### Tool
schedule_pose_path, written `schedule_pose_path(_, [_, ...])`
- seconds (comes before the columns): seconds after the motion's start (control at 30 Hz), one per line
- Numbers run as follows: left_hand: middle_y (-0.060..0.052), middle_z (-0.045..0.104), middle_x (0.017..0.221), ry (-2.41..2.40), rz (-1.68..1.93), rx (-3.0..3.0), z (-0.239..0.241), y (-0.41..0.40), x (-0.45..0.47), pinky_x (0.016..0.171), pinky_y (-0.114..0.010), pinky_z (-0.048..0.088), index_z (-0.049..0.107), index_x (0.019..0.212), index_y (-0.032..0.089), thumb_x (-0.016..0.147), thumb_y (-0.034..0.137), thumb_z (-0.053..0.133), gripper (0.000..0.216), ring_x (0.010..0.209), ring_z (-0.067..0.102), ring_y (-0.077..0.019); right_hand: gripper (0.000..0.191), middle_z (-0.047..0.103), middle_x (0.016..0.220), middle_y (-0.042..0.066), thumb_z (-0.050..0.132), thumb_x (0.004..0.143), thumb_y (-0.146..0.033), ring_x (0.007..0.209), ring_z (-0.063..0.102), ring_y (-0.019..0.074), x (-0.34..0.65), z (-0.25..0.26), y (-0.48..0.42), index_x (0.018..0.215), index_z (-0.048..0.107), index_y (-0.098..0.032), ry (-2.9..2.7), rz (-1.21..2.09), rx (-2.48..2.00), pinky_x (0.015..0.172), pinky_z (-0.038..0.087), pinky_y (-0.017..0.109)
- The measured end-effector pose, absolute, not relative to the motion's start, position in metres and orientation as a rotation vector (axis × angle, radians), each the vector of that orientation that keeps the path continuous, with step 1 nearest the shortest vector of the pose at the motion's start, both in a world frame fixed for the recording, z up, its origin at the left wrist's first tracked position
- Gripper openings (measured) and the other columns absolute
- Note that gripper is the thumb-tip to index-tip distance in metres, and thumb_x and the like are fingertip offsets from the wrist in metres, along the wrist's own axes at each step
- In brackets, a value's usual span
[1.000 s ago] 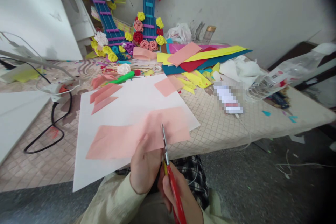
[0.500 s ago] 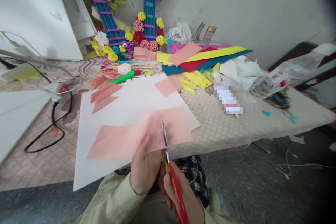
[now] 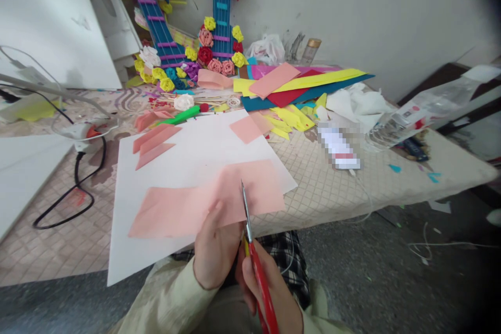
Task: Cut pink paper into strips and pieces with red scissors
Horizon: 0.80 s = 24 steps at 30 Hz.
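A long strip of pink crepe paper (image 3: 168, 211) spreads over the white sheet (image 3: 183, 167), its near edge gripped by my left hand (image 3: 217, 253) with the thumb on top. My right hand (image 3: 270, 287) is closed round the red handles of a pair of scissors (image 3: 258, 266). Their blades point away from me and reach over the paper, just right of my left thumb. Whether the lower blade has cut in is hidden under the paper. Smaller folded pink pieces (image 3: 156, 141) and a pink square (image 3: 248, 128) lie farther up the white sheet.
Two blue paper guitars (image 3: 222, 15) with paper roses lean on the wall. Coloured paper strips (image 3: 305, 86), yellow scraps (image 3: 293, 117), a green glue gun or marker-like object (image 3: 183, 115), a phone (image 3: 340, 148) and a plastic bottle (image 3: 407, 115) lie behind. A black cable (image 3: 78, 182) loops at left.
The view has shifted very slightly. Both hands, the scissors and the pink paper keep practically the same positions relative to each other.
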<state>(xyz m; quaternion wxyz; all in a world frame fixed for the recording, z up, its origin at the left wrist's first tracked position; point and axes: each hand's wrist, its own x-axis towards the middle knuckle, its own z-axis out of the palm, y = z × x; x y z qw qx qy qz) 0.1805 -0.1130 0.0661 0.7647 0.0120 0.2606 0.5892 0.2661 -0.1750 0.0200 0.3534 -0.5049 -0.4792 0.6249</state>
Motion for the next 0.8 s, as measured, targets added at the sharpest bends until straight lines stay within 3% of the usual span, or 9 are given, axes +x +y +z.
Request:
schedule_pose_path(0.63, [-0.007,0.059,0.12,0.585,1.309,0.083,0.069,-0.112,0.181,0.106,-0.038,0.027,0.05,0.124,0.013,0.088,0.027,0.035,0.041,0.124,0.039,-0.0236,0.048,0.033,0.046,-0.011,0.043,0.074,-0.068,0.031,0.024,0.0008,0.262,0.032,-0.173,0.073,0.037,-0.02,-0.949,1.828,-1.26,0.029,0.017,0.015])
schedule_pose_path(0.8, [-0.007,0.06,0.119,0.587,1.304,0.096,0.071,-0.111,0.181,0.106,-0.038,0.028,0.048,0.126,0.014,0.088,0.028,0.035,0.042,0.123,0.041,-0.0237,0.052,0.039,0.048,-0.011,0.044,0.069,-0.072,0.029,0.026,-0.0009,0.263,0.035,-0.173,0.073,0.039,-0.02,-0.9,1.883,-1.295,0.027,0.019,0.012])
